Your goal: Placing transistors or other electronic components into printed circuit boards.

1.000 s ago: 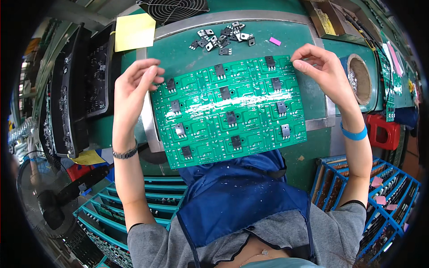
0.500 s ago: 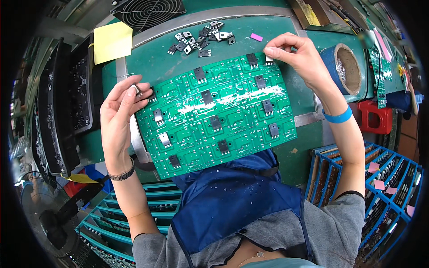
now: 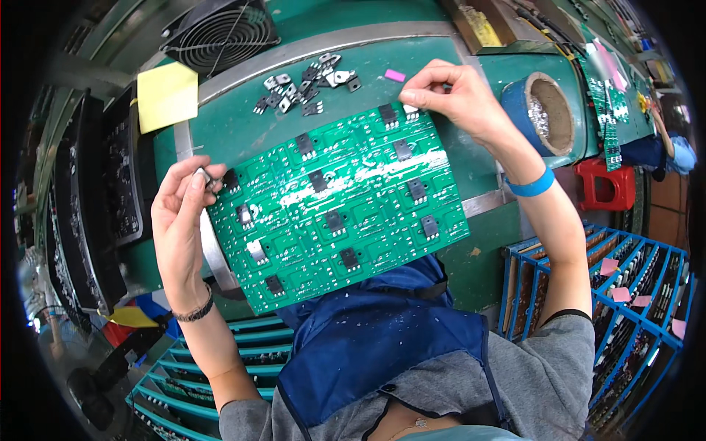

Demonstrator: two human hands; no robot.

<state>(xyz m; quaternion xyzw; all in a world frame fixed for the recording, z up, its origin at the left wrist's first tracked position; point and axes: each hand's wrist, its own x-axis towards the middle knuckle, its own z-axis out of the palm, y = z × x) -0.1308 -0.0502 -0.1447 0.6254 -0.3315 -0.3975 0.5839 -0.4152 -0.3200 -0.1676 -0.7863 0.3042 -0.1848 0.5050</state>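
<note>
At the near edge of the green table (image 3: 250, 132), a green circuit board (image 3: 379, 204) is flanked by two hands, a small part pinched in each.

By the board's upper left corner, a metal-faced piece (image 3: 204, 175) is gripped between the thumb and fingers of the left hand (image 3: 179, 197); at the upper right corner, a pale-faced piece (image 3: 411, 112) is gripped by the fingertips of the right hand (image 3: 454, 95), just beside a black chip (image 3: 387, 115). Whether the board is touched by either hand cannot be told. More black chips are spread in rows over it. Beyond its far edge, loose chips (image 3: 288, 99) are heaped near a pink strip (image 3: 395, 76).
</note>
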